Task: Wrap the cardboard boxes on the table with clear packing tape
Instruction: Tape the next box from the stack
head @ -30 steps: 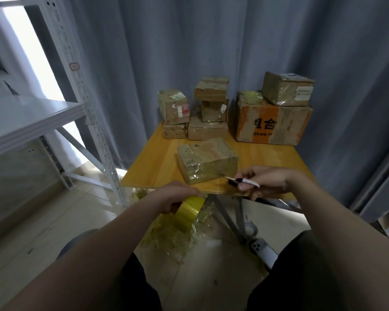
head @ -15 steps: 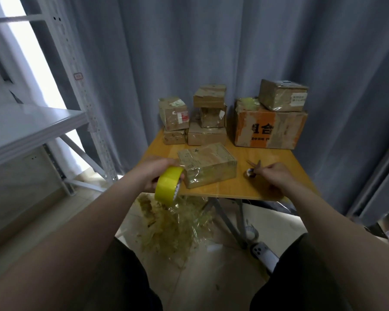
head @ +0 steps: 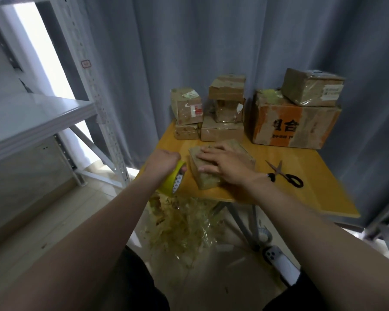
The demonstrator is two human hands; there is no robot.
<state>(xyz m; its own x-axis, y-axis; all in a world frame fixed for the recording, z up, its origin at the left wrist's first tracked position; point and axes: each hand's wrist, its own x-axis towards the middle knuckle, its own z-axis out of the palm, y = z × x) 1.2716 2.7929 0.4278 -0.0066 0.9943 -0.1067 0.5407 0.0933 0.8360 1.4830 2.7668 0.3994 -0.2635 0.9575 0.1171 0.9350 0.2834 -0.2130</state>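
Observation:
A small cardboard box (head: pixel 206 179), wrapped in glossy tape, lies near the front of the wooden table (head: pixel 301 198). My right hand (head: pixel 225 164) rests flat on its top, fingers spread. My left hand (head: pixel 164 162) grips a yellowish roll of packing tape (head: pixel 173 182) just left of the box, at the table's front left edge. Black-handled scissors (head: pixel 285 175) lie on the table to the right of the box, free of either hand.
Several taped boxes are stacked at the back: a small stack (head: pixel 186 113), a middle stack (head: pixel 226 108), and a large orange-printed box (head: pixel 294 122) with another box (head: pixel 312 86) on top. Crumpled tape scraps (head: pixel 184 223) litter the floor. A metal shelf (head: pixel 38 117) stands left; a phone (head: pixel 279 261) lies below.
My right hand put the scissors down on the table and moved left onto the box top. My left hand lifted the tape roll from below the table edge up beside the box.

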